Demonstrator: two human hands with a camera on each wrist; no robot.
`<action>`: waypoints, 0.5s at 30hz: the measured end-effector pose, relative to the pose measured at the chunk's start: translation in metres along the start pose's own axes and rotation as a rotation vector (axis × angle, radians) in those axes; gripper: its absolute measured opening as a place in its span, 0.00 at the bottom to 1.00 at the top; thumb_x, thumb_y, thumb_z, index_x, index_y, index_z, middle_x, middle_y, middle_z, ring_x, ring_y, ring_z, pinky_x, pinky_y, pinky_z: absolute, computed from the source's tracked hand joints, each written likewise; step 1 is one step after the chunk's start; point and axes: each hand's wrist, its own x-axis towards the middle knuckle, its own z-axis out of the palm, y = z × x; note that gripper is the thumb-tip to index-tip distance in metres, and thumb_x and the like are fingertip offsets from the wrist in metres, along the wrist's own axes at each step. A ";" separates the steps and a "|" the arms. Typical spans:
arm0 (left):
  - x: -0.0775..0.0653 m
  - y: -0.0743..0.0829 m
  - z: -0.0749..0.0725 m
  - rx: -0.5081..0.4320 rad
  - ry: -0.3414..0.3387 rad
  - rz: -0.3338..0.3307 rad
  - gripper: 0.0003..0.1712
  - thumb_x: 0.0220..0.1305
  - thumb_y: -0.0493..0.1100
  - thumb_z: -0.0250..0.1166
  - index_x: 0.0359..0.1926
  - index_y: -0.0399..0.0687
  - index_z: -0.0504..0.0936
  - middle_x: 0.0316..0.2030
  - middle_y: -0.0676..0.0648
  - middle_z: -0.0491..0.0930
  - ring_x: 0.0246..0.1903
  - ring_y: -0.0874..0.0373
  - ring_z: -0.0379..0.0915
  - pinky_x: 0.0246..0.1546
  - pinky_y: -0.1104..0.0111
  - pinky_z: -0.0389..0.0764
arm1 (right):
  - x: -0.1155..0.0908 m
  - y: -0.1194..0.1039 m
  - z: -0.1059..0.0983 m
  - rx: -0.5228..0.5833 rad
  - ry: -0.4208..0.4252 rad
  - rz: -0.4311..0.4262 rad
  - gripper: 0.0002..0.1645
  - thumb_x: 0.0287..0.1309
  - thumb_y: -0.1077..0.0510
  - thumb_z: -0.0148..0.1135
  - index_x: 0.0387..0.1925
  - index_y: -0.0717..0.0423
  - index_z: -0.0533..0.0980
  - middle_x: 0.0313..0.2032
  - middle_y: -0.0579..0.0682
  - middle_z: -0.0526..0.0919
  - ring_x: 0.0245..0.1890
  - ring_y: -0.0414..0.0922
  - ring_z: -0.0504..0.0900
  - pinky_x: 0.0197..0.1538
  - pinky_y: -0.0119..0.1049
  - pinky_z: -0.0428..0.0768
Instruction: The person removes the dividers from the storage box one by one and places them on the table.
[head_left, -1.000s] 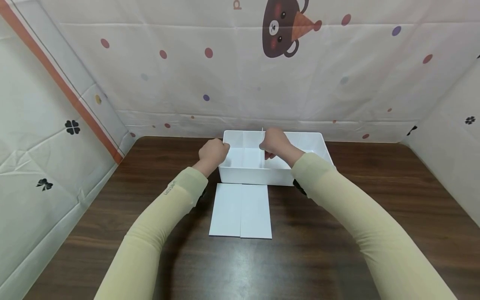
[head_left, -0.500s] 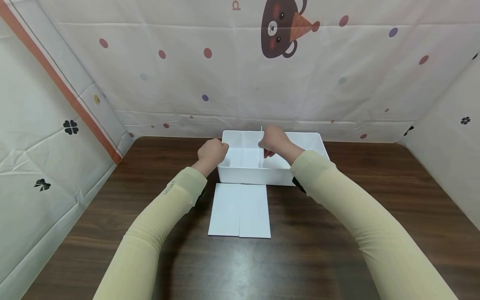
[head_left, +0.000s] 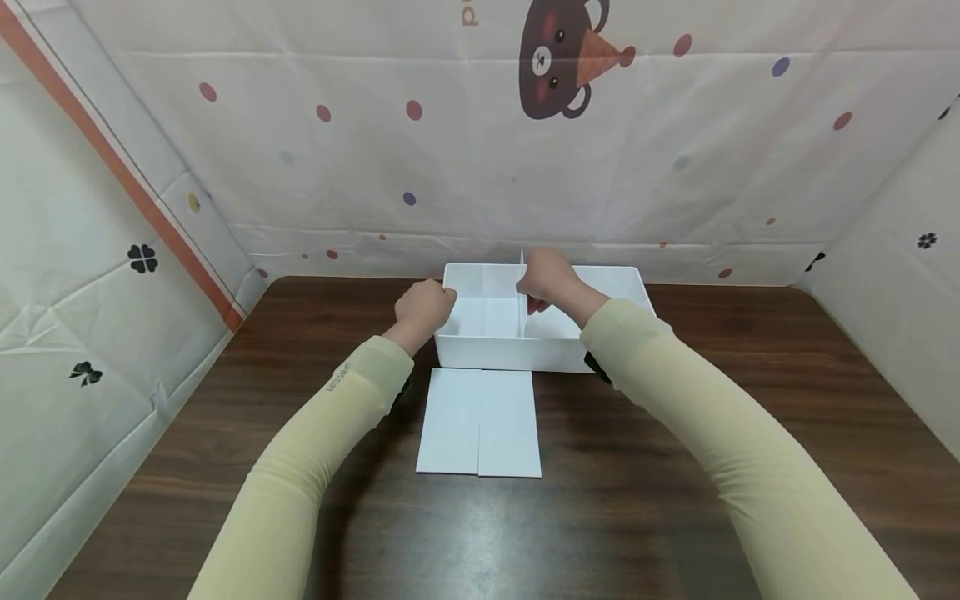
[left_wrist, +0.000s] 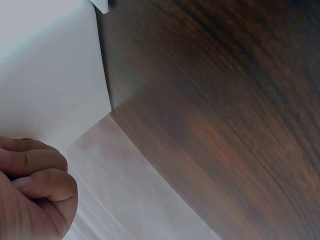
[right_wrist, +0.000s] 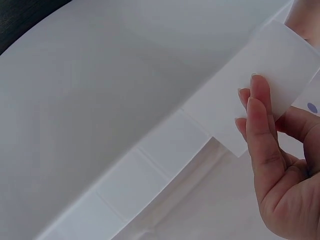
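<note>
In the head view, the left grip (head_left: 426, 304) holds the left end of the white box (head_left: 502, 352) on the bench (head_left: 615, 500), the right grip (head_left: 549, 279) pinches an upright divider (head_left: 522, 321) inside it, and two panels (head_left: 450, 421) lie in front

In the left wrist view, curled fingers (left_wrist: 50, 186) steady the end wall

In the right wrist view, the divider's corner pokes past the box's edge; straight, even pressure seems best

Tabletop (head_left: 615, 500): overhead light left a pale glare toward the near edge; the far corners looked darker.
Left sleeve (head_left: 330, 442): a soft shadow fell beside it.
White box (head_left: 487, 353): its surface nearly washed out in the left wrist view.
Right wrist view: looked grey, dim and soft.
Head view: was evenly lit, stretched toward the edges.
</note>
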 end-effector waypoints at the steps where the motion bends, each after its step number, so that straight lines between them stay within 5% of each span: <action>1: 0.000 0.000 0.000 0.002 0.001 0.001 0.29 0.79 0.51 0.43 0.17 0.50 0.69 0.17 0.50 0.67 0.18 0.58 0.63 0.17 0.69 0.63 | 0.000 -0.001 -0.001 -0.004 -0.001 0.000 0.11 0.63 0.68 0.54 0.42 0.73 0.78 0.14 0.49 0.78 0.24 0.51 0.90 0.35 0.38 0.89; 15: 0.000 0.000 0.001 -0.006 -0.004 0.000 0.29 0.78 0.50 0.43 0.15 0.50 0.66 0.15 0.51 0.65 0.17 0.59 0.60 0.17 0.70 0.61 | -0.003 -0.005 -0.008 -0.030 -0.007 0.002 0.11 0.63 0.68 0.53 0.26 0.66 0.78 0.12 0.48 0.78 0.21 0.48 0.88 0.39 0.41 0.89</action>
